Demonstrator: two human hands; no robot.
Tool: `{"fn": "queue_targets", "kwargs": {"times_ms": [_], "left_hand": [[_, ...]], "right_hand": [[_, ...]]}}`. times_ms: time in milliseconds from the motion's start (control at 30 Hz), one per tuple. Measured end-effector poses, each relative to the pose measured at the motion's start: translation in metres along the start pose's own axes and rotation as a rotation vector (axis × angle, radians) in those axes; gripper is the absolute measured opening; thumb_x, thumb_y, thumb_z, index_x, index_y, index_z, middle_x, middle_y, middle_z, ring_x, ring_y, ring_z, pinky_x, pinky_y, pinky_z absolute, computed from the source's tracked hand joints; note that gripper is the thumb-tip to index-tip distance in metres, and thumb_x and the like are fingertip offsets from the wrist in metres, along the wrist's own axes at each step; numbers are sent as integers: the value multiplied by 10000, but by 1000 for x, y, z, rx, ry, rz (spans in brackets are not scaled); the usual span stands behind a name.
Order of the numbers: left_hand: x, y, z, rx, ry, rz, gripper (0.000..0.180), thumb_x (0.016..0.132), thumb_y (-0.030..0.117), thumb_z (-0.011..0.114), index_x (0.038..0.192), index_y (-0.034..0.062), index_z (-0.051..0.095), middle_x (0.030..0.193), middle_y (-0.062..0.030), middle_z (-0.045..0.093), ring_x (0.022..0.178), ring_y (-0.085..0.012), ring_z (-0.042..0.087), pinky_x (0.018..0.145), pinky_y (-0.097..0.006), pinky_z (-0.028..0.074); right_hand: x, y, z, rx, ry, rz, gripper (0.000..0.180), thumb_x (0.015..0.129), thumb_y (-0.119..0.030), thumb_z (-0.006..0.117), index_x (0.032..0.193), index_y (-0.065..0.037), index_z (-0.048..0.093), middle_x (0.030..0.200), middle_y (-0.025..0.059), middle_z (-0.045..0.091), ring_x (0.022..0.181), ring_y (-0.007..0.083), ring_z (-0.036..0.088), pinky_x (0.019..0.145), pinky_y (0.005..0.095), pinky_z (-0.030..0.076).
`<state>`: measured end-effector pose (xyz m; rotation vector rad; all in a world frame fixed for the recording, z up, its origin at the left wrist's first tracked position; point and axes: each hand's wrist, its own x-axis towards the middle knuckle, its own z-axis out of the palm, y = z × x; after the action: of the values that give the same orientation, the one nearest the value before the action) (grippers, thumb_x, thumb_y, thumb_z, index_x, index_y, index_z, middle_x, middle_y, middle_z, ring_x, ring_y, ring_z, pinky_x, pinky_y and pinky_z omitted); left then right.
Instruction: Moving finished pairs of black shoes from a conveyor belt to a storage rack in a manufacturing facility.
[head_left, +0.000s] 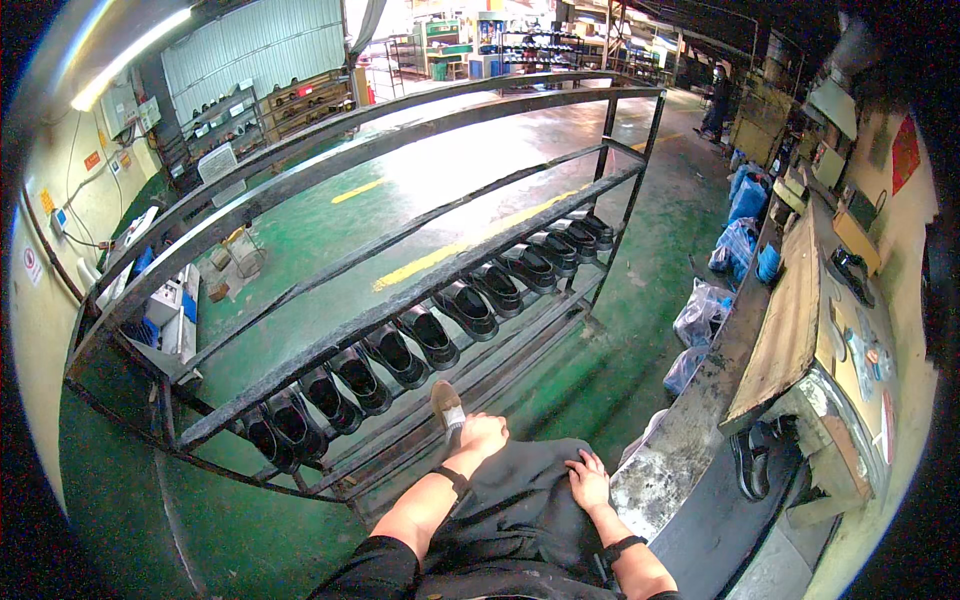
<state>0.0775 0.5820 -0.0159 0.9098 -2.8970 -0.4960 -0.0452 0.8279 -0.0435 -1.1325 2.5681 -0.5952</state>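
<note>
My left hand [484,434] rests at my left knee with its fingers curled in, and nothing shows in it. My right hand [589,480] lies on the dark cloth over my right thigh, fingers spread and holding nothing. Both wrists wear black bands. Ahead of my knees stands a long dark metal rack [300,372]. A row of black shoes [427,335] fills its lower shelf, toes pointing toward me. My left foot, in a brown shoe [446,398], reaches the rack's bottom bars, just past my left hand.
A worn bench [655,490] runs along my right side, with a wooden board [780,330] and a black shoe [750,462] by it. Plastic bags [703,312] line the floor there. Shoe shelves [300,100] stand at the far left. A person [717,105] is in the distance.
</note>
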Motion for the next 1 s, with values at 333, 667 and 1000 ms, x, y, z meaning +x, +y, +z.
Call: {"fn": "queue_targets", "kwargs": {"times_ms": [333, 667, 1000], "left_hand": [[1, 3, -6, 37, -39, -11, 213, 778, 290, 524, 766, 119, 651, 793, -59, 672, 871, -242, 610, 777, -411, 436], [-1, 2, -7, -4, -45, -6, 199, 770, 280, 530, 766, 127, 657, 784, -64, 671, 864, -249, 608, 783, -415, 429], [3, -12, 10, -17, 23, 8, 190, 754, 259, 539, 742, 108, 653, 775, -86, 665, 840, -271, 608, 770, -418, 448]], "right_hand": [[-1, 2, -3, 17, 6, 19, 255, 856, -270, 544, 1093, -251, 639, 1374, 40, 432, 1311, 297, 322, 1045, 471, 297], [-2, -1, 0, 19, 23, -23, 253, 851, -262, 549, 1085, -243, 643, 1370, 41, 433, 1305, 303, 329, 1035, 467, 312], [1, -6, 2, 15, -6, -4, 266, 860, -275, 543, 1109, -244, 631, 1390, 42, 411, 1325, 290, 307, 1042, 481, 304]]}}
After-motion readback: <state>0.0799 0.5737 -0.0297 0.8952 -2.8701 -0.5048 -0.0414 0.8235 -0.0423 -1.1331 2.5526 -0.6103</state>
